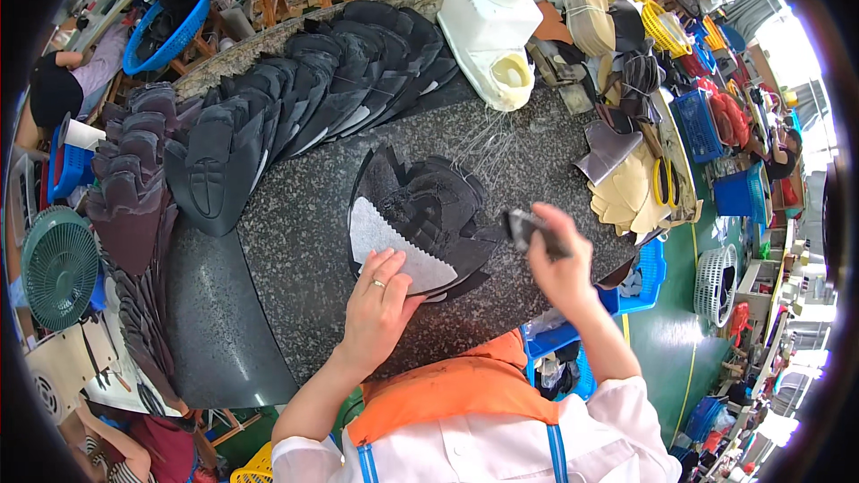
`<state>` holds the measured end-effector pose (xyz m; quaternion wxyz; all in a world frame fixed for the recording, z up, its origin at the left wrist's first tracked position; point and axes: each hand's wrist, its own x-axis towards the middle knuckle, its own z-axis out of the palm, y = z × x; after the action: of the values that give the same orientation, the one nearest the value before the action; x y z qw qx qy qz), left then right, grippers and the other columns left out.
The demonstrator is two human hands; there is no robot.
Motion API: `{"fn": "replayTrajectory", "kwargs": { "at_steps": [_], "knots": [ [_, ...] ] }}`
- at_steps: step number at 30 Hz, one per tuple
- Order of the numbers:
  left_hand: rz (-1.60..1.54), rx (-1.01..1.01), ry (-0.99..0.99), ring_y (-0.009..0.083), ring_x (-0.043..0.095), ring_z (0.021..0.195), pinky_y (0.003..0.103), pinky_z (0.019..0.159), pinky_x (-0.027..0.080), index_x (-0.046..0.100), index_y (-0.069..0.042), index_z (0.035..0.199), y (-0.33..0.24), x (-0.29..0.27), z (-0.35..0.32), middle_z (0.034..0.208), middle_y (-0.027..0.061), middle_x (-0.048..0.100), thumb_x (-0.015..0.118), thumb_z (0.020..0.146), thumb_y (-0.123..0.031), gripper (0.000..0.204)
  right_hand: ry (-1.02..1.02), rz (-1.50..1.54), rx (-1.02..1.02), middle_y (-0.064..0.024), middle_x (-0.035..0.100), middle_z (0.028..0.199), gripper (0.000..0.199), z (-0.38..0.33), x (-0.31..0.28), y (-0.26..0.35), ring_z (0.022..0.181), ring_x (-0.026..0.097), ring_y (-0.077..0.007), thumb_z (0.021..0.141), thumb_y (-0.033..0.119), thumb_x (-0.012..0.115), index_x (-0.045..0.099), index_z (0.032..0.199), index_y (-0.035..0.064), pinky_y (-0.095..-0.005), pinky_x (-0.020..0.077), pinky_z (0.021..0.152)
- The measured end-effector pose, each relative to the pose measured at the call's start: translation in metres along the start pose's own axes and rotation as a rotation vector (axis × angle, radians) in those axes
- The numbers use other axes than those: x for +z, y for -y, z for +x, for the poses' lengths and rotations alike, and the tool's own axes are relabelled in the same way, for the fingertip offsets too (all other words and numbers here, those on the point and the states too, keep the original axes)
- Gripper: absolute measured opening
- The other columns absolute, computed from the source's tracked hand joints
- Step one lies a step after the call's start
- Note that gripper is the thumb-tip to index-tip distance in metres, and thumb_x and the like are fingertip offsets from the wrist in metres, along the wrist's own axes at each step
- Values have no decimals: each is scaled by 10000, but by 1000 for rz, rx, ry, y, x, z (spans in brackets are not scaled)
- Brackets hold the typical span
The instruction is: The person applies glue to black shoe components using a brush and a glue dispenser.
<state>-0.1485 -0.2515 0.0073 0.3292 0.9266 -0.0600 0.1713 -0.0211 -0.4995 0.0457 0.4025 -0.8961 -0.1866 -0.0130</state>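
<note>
A small stack of black shoe-upper pieces [429, 206] lies on the speckled stone slab in front of me. On its near left side is a pale grey lining patch [380, 237] with a zigzag edge. My left hand [380, 304] rests on the patch's lower edge with its fingers stretched out, pressing from above. To the right of the stack, my right hand [564, 264] is closed around a dark, blocky tool [535, 234], raised over the slab and slightly blurred; its exact kind cannot be made out.
Fanned rows of black uppers [313, 80] and brown uppers [134, 188] line the slab's far and left sides. A white glue pot [488, 31] with thin strands stands at the back. Yellow-handled scissors [666, 183] lie right, by beige pieces [626, 192]. A green fan [63, 255] stands left.
</note>
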Motion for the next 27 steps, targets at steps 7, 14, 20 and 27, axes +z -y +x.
{"fn": "replayTrajectory", "kwargs": {
  "at_steps": [7,14,20,27],
  "knots": [
    [73,1,118,387,593,1160,502,1060,473,618,-6,1184,-17,-22,10,1194,173,608,743,730,28,473,-142,-323,-182,-172,692,876,214,185,-7,-15,843,647,-347,899,185,670,719,1068,63,-413,506,757],
    [-116,-313,-392,325,703,1038,351,884,548,626,47,1197,-17,-80,14,1128,202,699,500,949,29,279,-29,-104,-86,-165,732,861,250,223,13,-64,766,719,-291,877,176,704,732,1068,18,-358,530,693],
    [109,-341,-854,270,616,1135,437,1037,424,609,51,1265,63,-129,12,1234,174,656,534,975,-42,314,-80,-294,-366,-159,680,973,190,205,6,-45,914,636,-353,881,110,668,693,1043,13,-411,505,780],
    [212,-30,61,416,369,1397,647,1155,220,577,-90,1300,4,-29,6,1444,158,484,810,736,-214,622,160,524,212,-55,710,918,352,145,-14,17,602,593,-81,813,43,625,666,1162,30,-228,474,537]
  ]
}}
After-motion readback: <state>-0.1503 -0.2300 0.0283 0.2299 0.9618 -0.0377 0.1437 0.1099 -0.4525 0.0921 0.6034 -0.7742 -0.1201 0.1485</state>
